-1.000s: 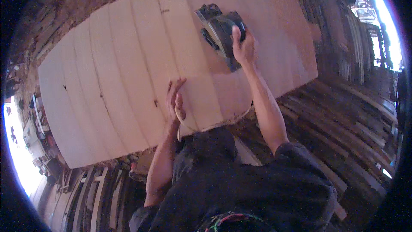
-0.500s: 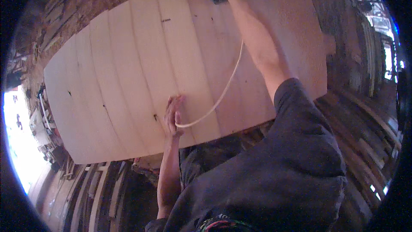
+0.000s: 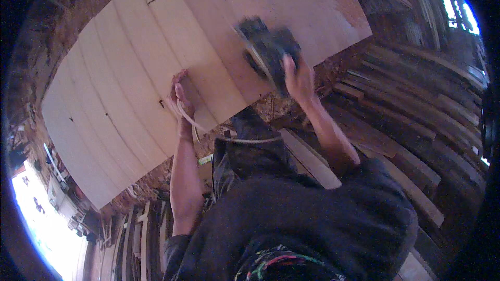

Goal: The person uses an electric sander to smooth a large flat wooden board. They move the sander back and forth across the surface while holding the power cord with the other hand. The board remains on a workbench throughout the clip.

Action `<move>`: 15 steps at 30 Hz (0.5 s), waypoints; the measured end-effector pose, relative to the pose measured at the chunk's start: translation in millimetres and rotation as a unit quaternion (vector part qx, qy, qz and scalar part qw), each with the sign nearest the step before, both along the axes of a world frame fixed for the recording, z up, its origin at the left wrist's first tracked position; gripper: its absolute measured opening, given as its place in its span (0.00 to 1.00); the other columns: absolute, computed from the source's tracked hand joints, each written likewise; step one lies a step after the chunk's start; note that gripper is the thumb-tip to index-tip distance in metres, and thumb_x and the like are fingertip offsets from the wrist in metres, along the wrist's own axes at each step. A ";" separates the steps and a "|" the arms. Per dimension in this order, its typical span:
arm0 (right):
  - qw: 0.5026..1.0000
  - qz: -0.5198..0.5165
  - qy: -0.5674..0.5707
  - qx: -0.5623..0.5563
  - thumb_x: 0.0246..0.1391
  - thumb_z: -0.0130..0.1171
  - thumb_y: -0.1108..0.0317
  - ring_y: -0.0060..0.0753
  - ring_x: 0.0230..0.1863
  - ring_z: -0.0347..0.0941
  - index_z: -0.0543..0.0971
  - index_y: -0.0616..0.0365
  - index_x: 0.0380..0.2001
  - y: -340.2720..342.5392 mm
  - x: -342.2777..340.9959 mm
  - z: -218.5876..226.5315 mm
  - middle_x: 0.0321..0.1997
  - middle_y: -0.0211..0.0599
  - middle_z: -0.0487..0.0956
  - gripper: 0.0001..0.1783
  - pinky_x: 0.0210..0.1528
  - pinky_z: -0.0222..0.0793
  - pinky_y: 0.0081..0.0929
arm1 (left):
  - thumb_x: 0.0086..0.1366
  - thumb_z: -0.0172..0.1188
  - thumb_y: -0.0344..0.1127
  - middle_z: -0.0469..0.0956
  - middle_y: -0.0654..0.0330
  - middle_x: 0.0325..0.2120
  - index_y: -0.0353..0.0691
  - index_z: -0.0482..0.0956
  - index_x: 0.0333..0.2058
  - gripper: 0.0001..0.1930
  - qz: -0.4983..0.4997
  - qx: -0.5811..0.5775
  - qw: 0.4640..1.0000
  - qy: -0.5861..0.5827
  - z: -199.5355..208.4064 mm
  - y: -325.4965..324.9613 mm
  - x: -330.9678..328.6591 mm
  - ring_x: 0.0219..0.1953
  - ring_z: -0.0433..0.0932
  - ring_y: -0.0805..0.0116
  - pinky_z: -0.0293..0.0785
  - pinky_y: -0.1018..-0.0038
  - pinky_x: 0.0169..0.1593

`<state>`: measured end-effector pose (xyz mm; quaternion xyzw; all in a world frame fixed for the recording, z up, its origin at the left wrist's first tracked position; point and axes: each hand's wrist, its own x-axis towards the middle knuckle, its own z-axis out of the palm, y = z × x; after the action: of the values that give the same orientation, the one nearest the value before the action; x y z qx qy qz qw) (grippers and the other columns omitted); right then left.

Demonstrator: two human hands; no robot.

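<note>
A wide wooden panel (image 3: 120,88) made of several joined planks lies slanted before me. Over its near right part, my right hand (image 3: 299,80) grips a dark hand-held power tool (image 3: 273,54), like a planer or sander. Motion blurs the tool, so its exact kind and whether it touches the wood cannot be told. Near the panel's front edge my left hand (image 3: 182,96) is closed around a pale cord (image 3: 190,118), with a short loop hanging beside the wrist. The cord's run to the tool does not show.
Long boards (image 3: 406,99) are stacked low on the right, and more strips of timber (image 3: 130,239) stand at the lower left. Shavings (image 3: 271,109) cover the ground by the panel's near edge. Bright daylight enters at the far left.
My right hand has drawn the tool from the panel's far edge back toward me. The cord, earlier stretched in a long curve, now hangs at my left hand. The view has turned and shifted.
</note>
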<state>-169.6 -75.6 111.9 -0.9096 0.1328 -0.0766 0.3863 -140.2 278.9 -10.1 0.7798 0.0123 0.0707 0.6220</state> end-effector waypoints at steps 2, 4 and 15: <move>0.999 -0.039 0.009 0.000 0.73 0.56 0.52 0.55 0.42 0.86 0.78 0.61 0.60 -21.0 -100.8 6.6 0.42 0.54 0.86 0.25 0.43 0.78 0.49 | 0.82 0.42 0.56 0.81 0.49 0.58 0.32 0.80 0.59 0.31 0.013 -0.094 0.995 0.018 -7.6 -12.7 -9.0 0.65 0.75 0.52 0.63 0.58 0.72; 0.996 -0.038 0.041 -0.074 0.70 0.60 0.55 0.52 0.37 0.84 0.78 0.67 0.57 -53.7 -188.2 -20.0 0.39 0.52 0.85 0.24 0.40 0.78 0.44 | 0.81 0.44 0.55 0.81 0.48 0.58 0.32 0.79 0.60 0.31 0.049 -0.240 0.969 0.035 -30.6 -27.2 -35.0 0.65 0.76 0.50 0.65 0.55 0.73; 0.999 -0.006 0.037 -0.018 0.74 0.54 0.51 0.60 0.49 0.84 0.79 0.66 0.56 -29.5 -31.1 1.6 0.48 0.57 0.86 0.26 0.53 0.77 0.49 | 0.84 0.37 0.54 0.75 0.43 0.64 0.33 0.70 0.66 0.30 -0.023 -0.361 0.919 0.156 31.8 -104.3 -36.8 0.69 0.72 0.49 0.61 0.55 0.76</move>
<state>-200.6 -105.1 113.5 -0.9180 0.1506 -0.0474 0.3638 -177.0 174.5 21.7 0.5032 0.1159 -0.0760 0.8530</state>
